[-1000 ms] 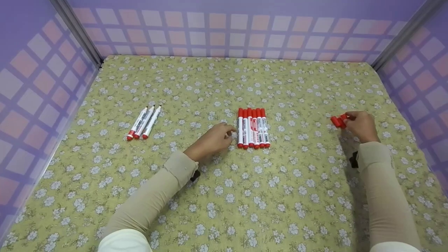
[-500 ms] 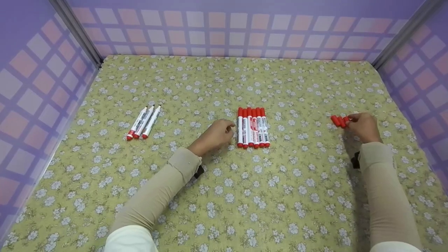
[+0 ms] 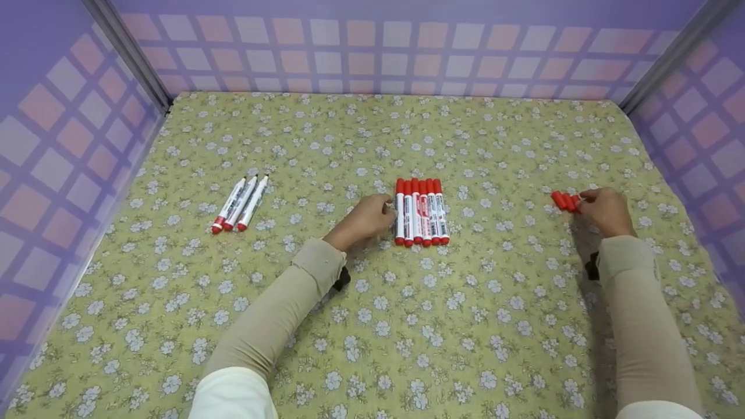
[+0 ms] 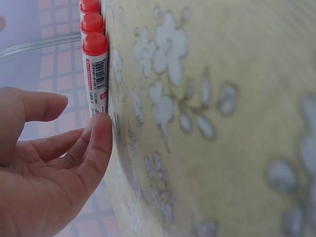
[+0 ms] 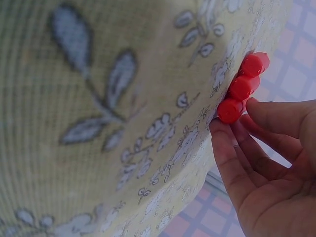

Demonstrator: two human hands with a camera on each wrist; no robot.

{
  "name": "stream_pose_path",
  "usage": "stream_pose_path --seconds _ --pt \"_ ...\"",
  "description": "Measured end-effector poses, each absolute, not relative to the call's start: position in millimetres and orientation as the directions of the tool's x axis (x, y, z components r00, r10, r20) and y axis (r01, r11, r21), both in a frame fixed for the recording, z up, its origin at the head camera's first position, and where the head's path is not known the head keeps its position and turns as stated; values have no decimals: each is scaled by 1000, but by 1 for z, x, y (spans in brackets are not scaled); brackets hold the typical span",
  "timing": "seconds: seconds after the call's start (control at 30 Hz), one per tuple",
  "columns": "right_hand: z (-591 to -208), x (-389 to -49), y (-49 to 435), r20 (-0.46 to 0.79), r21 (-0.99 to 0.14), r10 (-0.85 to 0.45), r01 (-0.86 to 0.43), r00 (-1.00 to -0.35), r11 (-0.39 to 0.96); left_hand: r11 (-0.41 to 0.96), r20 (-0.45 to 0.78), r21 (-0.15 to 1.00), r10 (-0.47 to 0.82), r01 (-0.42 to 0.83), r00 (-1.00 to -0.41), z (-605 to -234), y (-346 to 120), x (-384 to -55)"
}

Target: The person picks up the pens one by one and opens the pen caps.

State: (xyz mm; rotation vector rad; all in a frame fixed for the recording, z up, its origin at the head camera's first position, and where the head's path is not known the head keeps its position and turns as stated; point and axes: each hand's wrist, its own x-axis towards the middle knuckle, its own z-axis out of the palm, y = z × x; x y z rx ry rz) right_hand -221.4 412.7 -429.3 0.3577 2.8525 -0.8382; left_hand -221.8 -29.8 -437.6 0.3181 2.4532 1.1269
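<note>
A row of several capped white markers with red caps [image 3: 421, 212] lies side by side at the table's middle. My left hand [image 3: 369, 216] is at the row's left side. In the left wrist view its fingertips [image 4: 102, 123] reach the lower part of the nearest marker [image 4: 97, 79], the thumb held apart above. On the right, three loose red marker caps [image 3: 564, 201] lie side by side. My right hand [image 3: 608, 213] pinches the nearest cap [image 5: 230, 110] between thumb and fingers, against the other two.
Three uncapped markers [image 3: 239, 203] lie slanted at the left, dark tips pointing away. A yellow floral cloth [image 3: 454, 349] covers the table. Purple checked panels [image 3: 378, 52] stand along its back and sides.
My left hand has moved right, up to the marker row. My right hand has brought its cap into line with the other two and stays at it.
</note>
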Motion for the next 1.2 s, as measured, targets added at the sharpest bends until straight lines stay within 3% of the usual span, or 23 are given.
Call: stream_pose_path --seconds 0.43,0.8,1.2 --pt "-431 -221 413 -237 -540 195 295 -952 788 611 -306 791 340 -38 -889 -439 -20 -228" --pt "-432 -217 416 -193 -529 162 241 -968 814 593 -250 805 356 11 -901 -443 -12 -232" --pt "-433 -218 416 -208 -514 163 250 -964 821 639 -305 767 282 -59 -910 -441 -7 -234"
